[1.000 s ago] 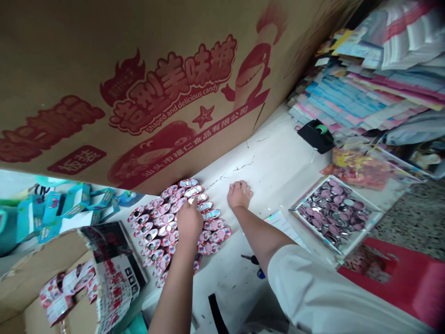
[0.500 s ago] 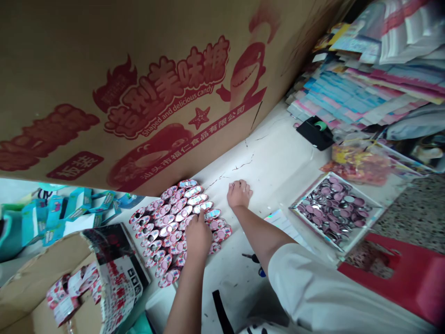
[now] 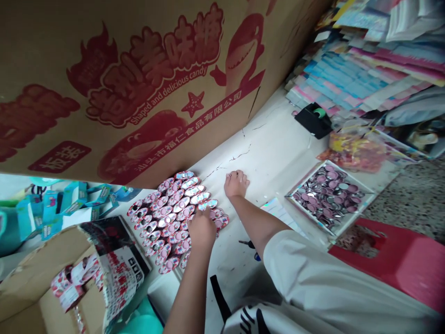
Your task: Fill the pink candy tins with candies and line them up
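Note:
Small oval-topped red-and-white packs (image 3: 167,220) stand in tight rows on the white table. Many carry a pink disc on top; several at the left show a dark round hole, and some at the far right look silvery. My left hand (image 3: 202,228) is over the right side of the rows, its fingers bent and touching a pack top; the fingertips are partly hidden. To the right, my right hand (image 3: 236,183) rests on the table with curled fingers, and what is inside cannot be seen. A shallow white tray (image 3: 363,207) holds many loose pink and silver discs (image 3: 328,192).
A large printed carton (image 3: 146,93) walls off the back. An open cardboard box (image 3: 52,246) with a few packs stands at left, near teal boxes (image 3: 73,199). At right are stacked flat cartons (image 3: 351,79), a black tape dispenser (image 3: 314,121) and a red stool (image 3: 392,260).
My left hand has moved slightly nearer me, and its pointing index finger is now more bent. The right hand stays curled in place. The whole view has shifted a little.

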A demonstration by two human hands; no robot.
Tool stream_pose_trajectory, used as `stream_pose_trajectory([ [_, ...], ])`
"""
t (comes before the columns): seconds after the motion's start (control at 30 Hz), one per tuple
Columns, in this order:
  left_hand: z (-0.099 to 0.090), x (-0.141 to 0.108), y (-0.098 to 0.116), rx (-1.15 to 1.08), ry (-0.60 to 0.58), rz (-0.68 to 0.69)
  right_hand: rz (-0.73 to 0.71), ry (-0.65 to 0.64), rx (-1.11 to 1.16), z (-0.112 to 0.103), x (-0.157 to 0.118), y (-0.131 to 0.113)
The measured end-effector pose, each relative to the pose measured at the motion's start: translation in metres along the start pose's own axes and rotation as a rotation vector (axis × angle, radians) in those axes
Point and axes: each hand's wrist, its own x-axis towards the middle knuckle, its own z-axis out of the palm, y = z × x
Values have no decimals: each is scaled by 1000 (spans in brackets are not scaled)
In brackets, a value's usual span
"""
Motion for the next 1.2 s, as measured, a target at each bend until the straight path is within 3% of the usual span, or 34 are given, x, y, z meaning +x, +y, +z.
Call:
stream_pose_trajectory([
  [0.13, 1, -3, -2, -22, 36, 14, 6, 0, 2, -1, 0, -1],
  [0.3, 8, -26, -5, -19, 98, 73, 11, 2, 1, 0, 0, -1],
  [0.53, 19, -35, -6, 23, 7, 60, 5, 27, -10, 1, -1, 0],
  [0.73, 19, -31, -3, 13, 15, 68, 4, 36, -5, 1, -1, 0],
  [0.9, 22, -48, 0, -10, 43, 127, 3, 32, -1, 0, -1, 0],
  [1.03, 35, -63, 3, -1, -23, 194, -1, 27, 10, 1, -1, 0],
  [1.2, 39, -65, 7, -8, -83, 162, 0, 23, -3, 2, 0, 1],
])
